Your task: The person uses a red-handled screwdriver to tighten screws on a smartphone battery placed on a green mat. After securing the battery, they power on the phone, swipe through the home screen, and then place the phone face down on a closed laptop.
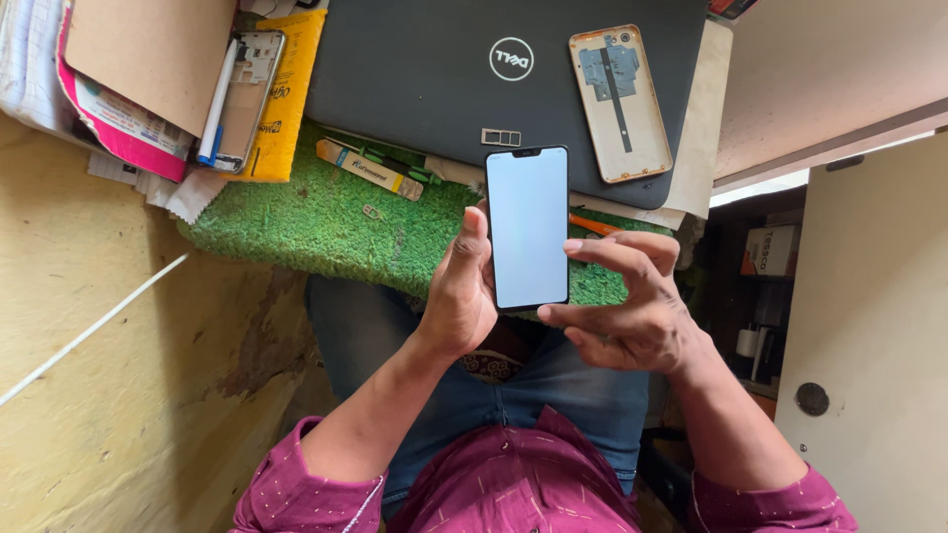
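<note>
A black smartphone (527,227) with a pale blank screen stands upright above my lap. My left hand (458,286) grips its left edge, thumb along the side. My right hand (627,301) touches its right edge and lower corner with fingertip and thumb, the other fingers spread. Behind the phone lies a green fuzzy mat (296,222).
A closed dark laptop (434,69) rests on the mat's far side, with a gold phone back cover (620,104) and a small metal tray (501,136) on it. Also present: a phone frame with white pen (242,99), yellow packet (286,89), glue tube (370,170), orange tool (592,225).
</note>
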